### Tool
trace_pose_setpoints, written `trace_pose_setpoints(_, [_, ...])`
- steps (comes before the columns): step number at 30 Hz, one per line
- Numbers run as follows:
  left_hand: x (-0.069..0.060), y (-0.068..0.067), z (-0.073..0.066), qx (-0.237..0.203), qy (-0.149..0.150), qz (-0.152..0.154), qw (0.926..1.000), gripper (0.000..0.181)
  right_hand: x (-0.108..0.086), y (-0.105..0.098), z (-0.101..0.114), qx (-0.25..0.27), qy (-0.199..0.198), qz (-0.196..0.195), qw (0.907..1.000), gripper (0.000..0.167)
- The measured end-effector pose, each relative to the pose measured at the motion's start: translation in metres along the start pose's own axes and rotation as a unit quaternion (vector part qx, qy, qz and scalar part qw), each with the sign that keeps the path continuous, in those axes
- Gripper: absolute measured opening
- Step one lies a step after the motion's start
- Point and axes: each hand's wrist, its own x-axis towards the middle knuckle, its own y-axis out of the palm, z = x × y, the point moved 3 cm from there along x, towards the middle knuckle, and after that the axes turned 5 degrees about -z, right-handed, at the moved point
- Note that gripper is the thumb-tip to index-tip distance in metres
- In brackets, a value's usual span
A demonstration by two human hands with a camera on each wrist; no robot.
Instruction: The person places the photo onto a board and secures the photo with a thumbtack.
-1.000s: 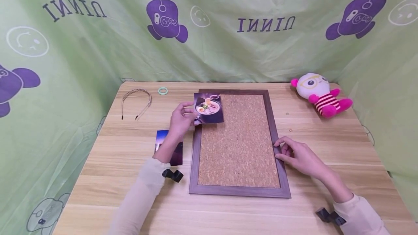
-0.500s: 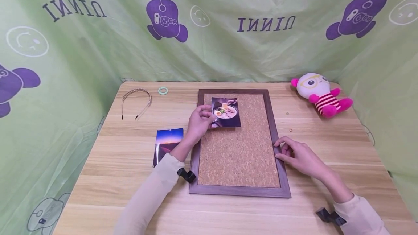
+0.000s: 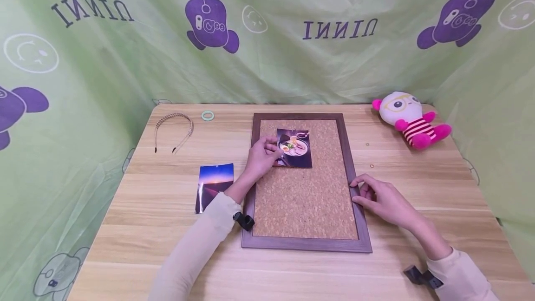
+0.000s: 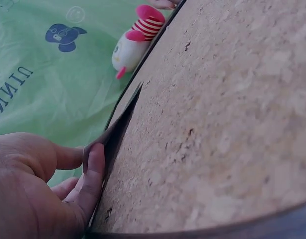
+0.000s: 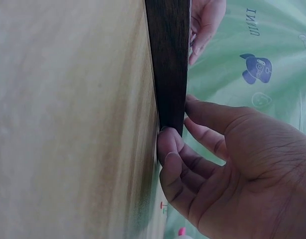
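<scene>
My left hand (image 3: 260,158) pinches the left edge of a photo (image 3: 297,158) of a ramen bowl, over the upper part of a cork board (image 3: 305,203). In the left wrist view, the thumb and fingers hold this photo (image 4: 122,124) tilted, its far end close to the cork. My right hand (image 3: 386,202) grips the right side of the board's brown wooden frame (image 3: 346,147). The right wrist view shows the thumb on the upper edge of the frame (image 5: 170,59) and curled fingers against its side. A second photo (image 3: 215,185), of a sunset, lies left of the board.
A headband (image 3: 174,116) and a mint-green ring (image 3: 207,115) lie at the back left of the wooden table (image 3: 138,226). A pink and white plush toy (image 3: 411,120) is at the back right. Two tiny rings lie right of the board. Green curtains enclose the table.
My left hand has carried the ramen photo rightward and slightly nearer over the cork, uncovering the sunset photo. The right hand stays on the frame.
</scene>
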Motion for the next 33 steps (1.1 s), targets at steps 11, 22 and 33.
trace_pose_setpoints(11, [-0.007, -0.006, -0.003, 0.056, 0.031, 0.021, 0.9977, 0.036, -0.001, 0.0, 0.001, 0.004, 0.0, -0.002, 1.0, 0.032])
trace_pose_setpoints(22, [-0.018, -0.013, -0.005, 0.197, 0.129, 0.027, 0.9715, 0.043, 0.0, 0.0, 0.0, 0.0, -0.002, -0.002, 1.0, 0.032])
trace_pose_setpoints(33, [-0.015, -0.022, 0.02, 0.281, 0.247, 0.195, 0.9065, 0.069, 0.005, -0.016, -0.008, -0.054, 0.065, -0.077, 0.9935, 0.024])
